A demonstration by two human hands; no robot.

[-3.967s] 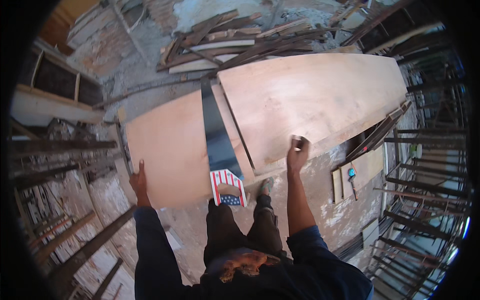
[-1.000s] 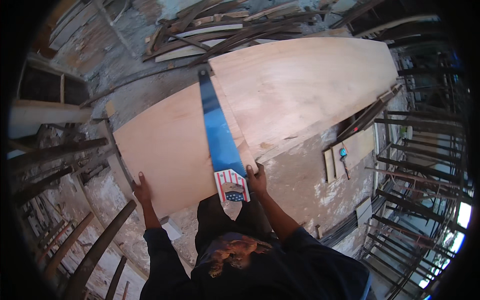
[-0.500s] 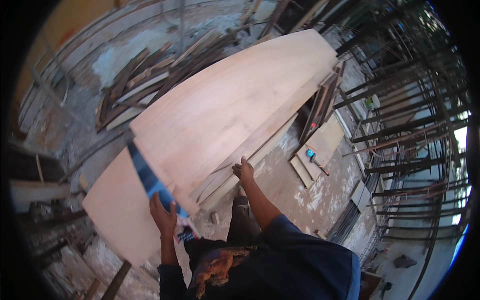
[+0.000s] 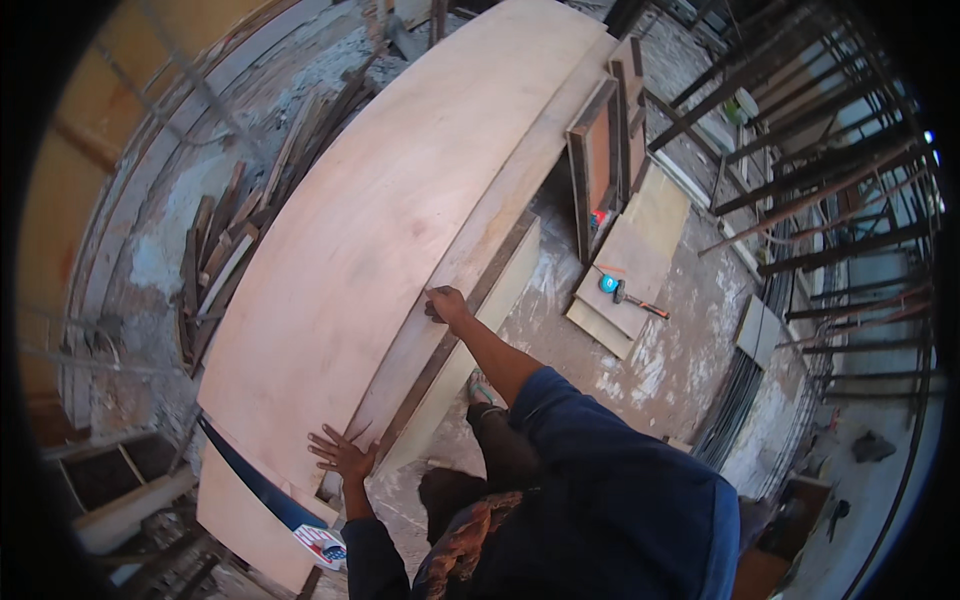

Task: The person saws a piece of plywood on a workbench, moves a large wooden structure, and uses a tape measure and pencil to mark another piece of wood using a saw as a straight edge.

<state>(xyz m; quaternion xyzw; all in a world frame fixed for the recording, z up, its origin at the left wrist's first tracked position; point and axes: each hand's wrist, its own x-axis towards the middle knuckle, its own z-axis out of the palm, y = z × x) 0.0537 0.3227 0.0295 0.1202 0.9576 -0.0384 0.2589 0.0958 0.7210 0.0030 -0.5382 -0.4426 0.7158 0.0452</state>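
A large pale plywood sheet [image 4: 350,240] lies across a wooden bench frame in front of me. My left hand [image 4: 342,455] is open, fingers spread, resting on the sheet's near right corner. Farther along the right edge, my right hand [image 4: 446,305] is closed, its curled fingers gripping that edge. Below the near end sits another plywood piece [image 4: 235,510]. Between the two, a long dark blue strip [image 4: 260,480] tapers toward the left; its near end is patterned white, red and blue [image 4: 322,543]. Whether it is a tool cannot be made out.
Beside the bench, a board [image 4: 640,255] on the floor carries a hammer [image 4: 640,300] and a round blue tool [image 4: 608,284]. Framed wooden panels [image 4: 595,160] stand upright beyond. Scrap timber [image 4: 225,240] is piled left; dark bars [image 4: 720,420] lie at right.
My left hand has left the blue strip and now lies spread on the sheet. The right hand has closed at the sheet's edge. The view has turned, and less of the strip shows.
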